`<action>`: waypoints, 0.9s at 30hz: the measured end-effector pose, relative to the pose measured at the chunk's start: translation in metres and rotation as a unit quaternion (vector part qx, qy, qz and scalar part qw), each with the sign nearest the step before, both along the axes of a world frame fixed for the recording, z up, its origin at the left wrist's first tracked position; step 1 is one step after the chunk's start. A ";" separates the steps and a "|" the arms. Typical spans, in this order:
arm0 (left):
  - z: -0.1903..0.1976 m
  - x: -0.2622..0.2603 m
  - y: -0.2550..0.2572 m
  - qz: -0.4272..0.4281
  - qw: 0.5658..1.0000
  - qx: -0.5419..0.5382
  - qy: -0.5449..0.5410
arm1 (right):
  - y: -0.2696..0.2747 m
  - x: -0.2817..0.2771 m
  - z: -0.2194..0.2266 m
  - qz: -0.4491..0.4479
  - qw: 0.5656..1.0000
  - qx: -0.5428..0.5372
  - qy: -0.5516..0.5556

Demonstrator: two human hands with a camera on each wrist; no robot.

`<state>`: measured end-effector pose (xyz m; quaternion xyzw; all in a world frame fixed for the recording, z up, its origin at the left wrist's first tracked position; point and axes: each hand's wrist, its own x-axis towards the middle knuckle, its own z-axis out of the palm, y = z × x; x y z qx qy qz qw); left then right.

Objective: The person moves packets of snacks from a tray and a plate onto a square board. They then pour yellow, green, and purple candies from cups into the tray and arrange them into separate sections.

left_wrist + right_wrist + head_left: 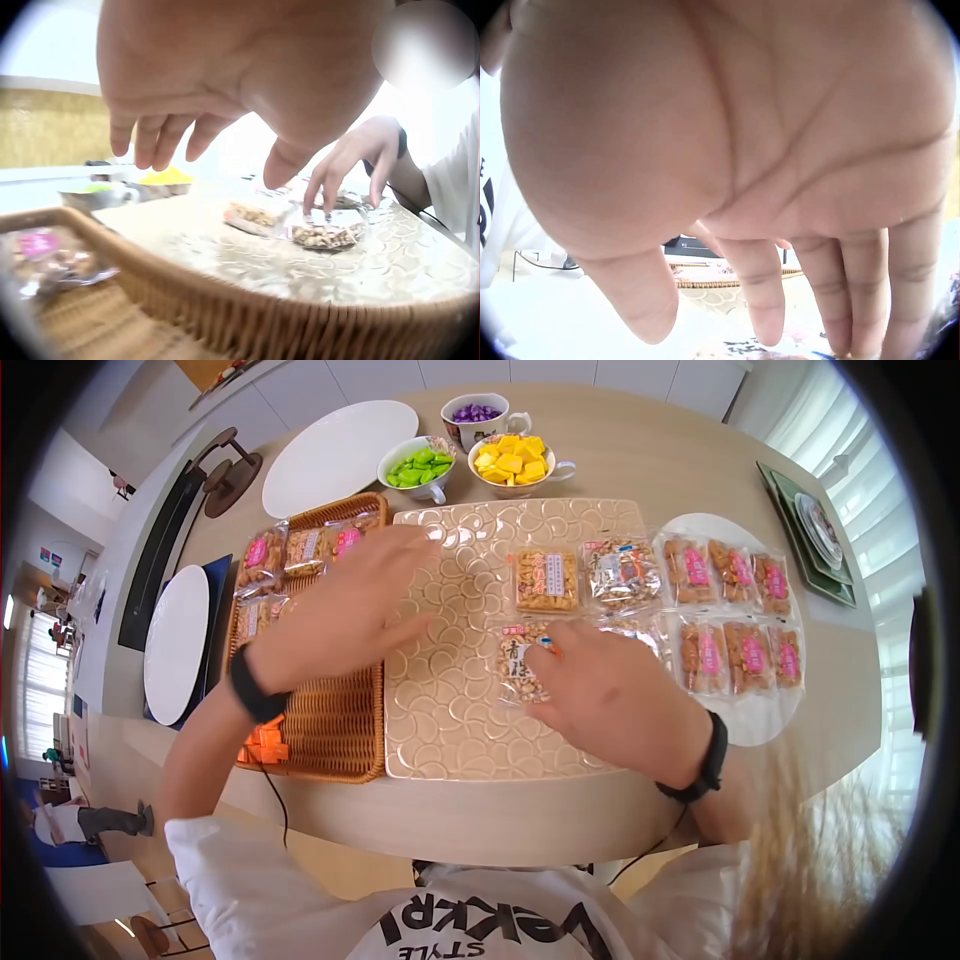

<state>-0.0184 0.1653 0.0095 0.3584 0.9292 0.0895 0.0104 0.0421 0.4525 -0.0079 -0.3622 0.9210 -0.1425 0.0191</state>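
Observation:
My right hand (620,695) reaches down over a clear snack packet (512,665) with large dark characters, on the patterned beige tray (440,725). In the left wrist view, its fingertips are right at the grain-filled packet (326,237), thumb held apart. Behind that packet lie a yellow nutty packet (547,580) and another grain packet (625,575); a further one (640,630) is partly hidden by the hand. My left hand (335,605), fingers extended and nothing in it, hovers over the wicker basket (350,735) and the tray's left edge, hiding part of both.
Pink-labelled packets (690,570) fill a white oval plate (745,725) at right; similar packets (262,560) and an orange item (263,742) lie in the basket. Cups of green (418,467), yellow (512,460) and purple (477,414) pieces stand behind the tray, beside a white plate (335,455).

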 end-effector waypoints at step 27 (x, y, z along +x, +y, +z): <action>-0.015 0.003 -0.081 0.115 0.990 0.034 -0.072 | 0.047 -0.056 -0.014 -0.117 0.987 0.030 0.101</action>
